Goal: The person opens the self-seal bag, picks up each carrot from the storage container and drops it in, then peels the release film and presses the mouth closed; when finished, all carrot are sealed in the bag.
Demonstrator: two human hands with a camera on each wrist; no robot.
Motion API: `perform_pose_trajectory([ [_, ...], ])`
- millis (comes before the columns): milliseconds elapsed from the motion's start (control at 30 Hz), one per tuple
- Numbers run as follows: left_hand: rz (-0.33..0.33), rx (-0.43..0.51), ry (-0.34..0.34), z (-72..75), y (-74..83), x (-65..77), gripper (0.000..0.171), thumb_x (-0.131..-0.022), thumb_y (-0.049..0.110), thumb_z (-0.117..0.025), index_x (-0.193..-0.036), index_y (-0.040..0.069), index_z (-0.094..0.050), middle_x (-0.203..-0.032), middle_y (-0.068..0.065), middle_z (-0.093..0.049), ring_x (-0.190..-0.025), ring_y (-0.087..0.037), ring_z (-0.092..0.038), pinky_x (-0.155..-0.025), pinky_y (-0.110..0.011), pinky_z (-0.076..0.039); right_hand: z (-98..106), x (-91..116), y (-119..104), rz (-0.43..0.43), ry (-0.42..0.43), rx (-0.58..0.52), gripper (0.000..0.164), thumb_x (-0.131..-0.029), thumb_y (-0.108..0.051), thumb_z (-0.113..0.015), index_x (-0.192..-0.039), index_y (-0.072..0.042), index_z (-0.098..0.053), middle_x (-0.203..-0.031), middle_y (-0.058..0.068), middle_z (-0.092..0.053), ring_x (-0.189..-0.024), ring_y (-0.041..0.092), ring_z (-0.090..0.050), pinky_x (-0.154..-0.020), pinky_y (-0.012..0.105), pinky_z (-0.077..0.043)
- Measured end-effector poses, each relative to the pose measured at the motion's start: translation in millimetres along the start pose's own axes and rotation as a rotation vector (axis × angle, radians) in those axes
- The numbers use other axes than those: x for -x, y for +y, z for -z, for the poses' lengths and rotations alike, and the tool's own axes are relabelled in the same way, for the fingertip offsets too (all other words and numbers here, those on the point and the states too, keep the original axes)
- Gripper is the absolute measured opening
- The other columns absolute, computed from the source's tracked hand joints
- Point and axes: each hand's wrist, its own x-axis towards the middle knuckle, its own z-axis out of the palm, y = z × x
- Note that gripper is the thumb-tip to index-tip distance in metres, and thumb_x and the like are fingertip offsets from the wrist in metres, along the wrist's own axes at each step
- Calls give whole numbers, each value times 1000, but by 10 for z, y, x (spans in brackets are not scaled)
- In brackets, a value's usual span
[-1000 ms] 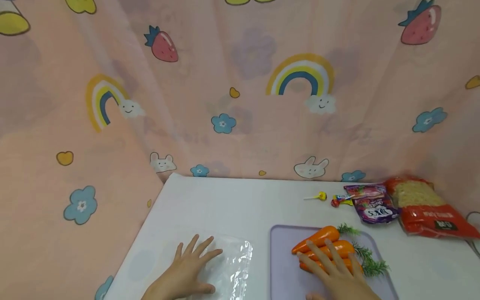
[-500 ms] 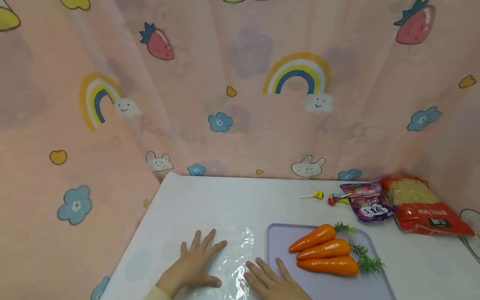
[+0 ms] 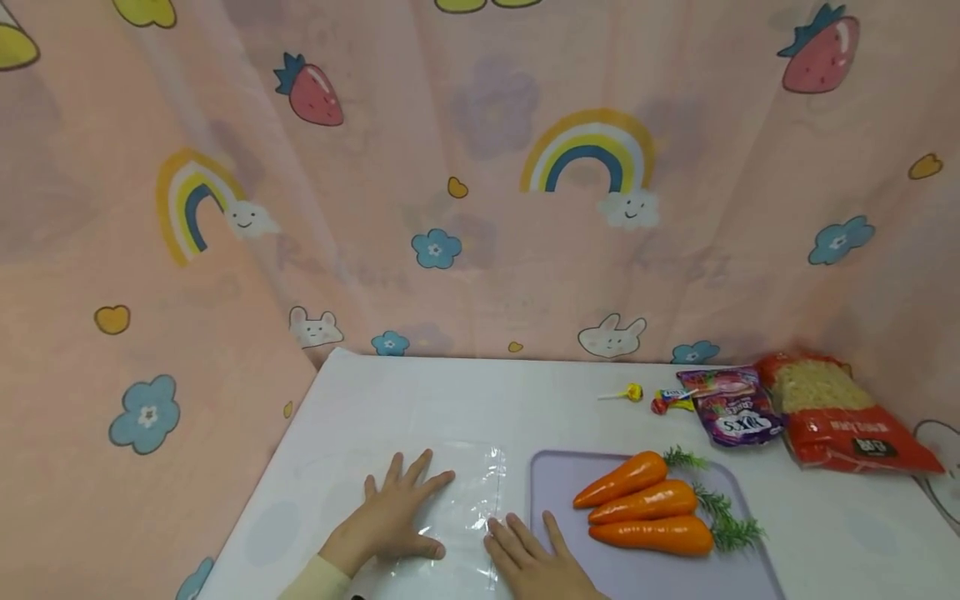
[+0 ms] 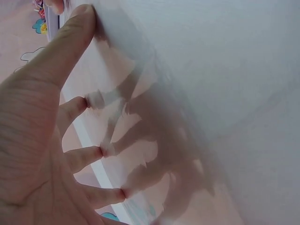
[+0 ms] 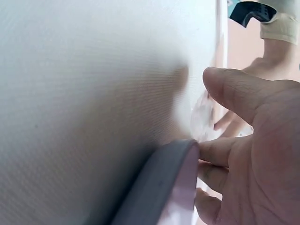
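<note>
Supporting surface: before me, a white table [image 3: 420, 400] is carrying a clear plastic bag [image 3: 465, 500], lying flat beneath the left hand [image 3: 397, 517]. A lavender tray [image 3: 555, 483] is extending rightward from the right hand [image 3: 540, 571]. Beyond that hand, a yellow lollipop [image 3: 634, 392], a purple packet [image 3: 738, 417] and a red bag [image 3: 855, 425] are lying, progressively farther right.

I am counting two hands, my left hand [image 3: 397, 518] and my right hand [image 3: 537, 563], one clear plastic bag [image 3: 474, 477] and one lilac tray [image 3: 675, 578]. Three orange carrots [image 3: 645, 504] are lying on that tray. Farther back on one white table [image 3: 450, 404], I am seeing one yellow lollipop [image 3: 634, 392] by itself, one purple packet [image 3: 738, 417] and one red bag [image 3: 847, 429]; the wrapped sweets [image 3: 672, 402] beside the packet are overlapping, so their number is escaping me. On the curtain [image 3: 495, 287], two strawberries [image 3: 821, 57] and two rainbows [image 3: 588, 120] are showing.
</note>
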Motion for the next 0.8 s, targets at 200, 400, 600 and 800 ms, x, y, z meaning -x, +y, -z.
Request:
perform_pose_trajectory([
  [200, -22, -7, 20, -12, -32, -31, 97, -56, 75, -68, -141, 38, -39, -153, -11, -23, -132, -56, -19, -81, -83, -22, -22, -29, 11, 3, -5, 17, 95, -82, -80, -7, -144, -16, -39, -151, 1, -32, -137, 24, -30, -101, 64, -25],
  [400, -25, 11, 24, 18, -60, -24, 90, -59, 74, -67, -139, 38, -43, -152, -10, -27, -131, -55, -22, -79, -83, -24, 17, -55, 27, 6, -30, -8, 96, -80, -82, -8, -144, -17, -39, -151, 0, -32, -137, 26, -29, -101, 66, -23],
  [600, -36, 38, 44, 141, -93, -1, 68, -68, 68, -66, -125, 33, -58, -144, -11, -40, -127, -48, -36, -74, -78, -36, 90, -65, 33, -15, -102, -47, 98, -77, -84, -9, -145, -19, -37, -152, -2, -29, -138, 27, -27, -102, 67, -20],
  [800, -89, 67, 77, 188, -139, 24, 44, -76, 55, -70, -110, 27, -68, -132, -11, -52, -121, -40, -46, -79, -67, -44, 131, -58, 34, -20, -153, -56, 98, -77, -84, -9, -143, -20, -40, -153, -2, -27, -139, 27, -26, -103, 67, -19],
])
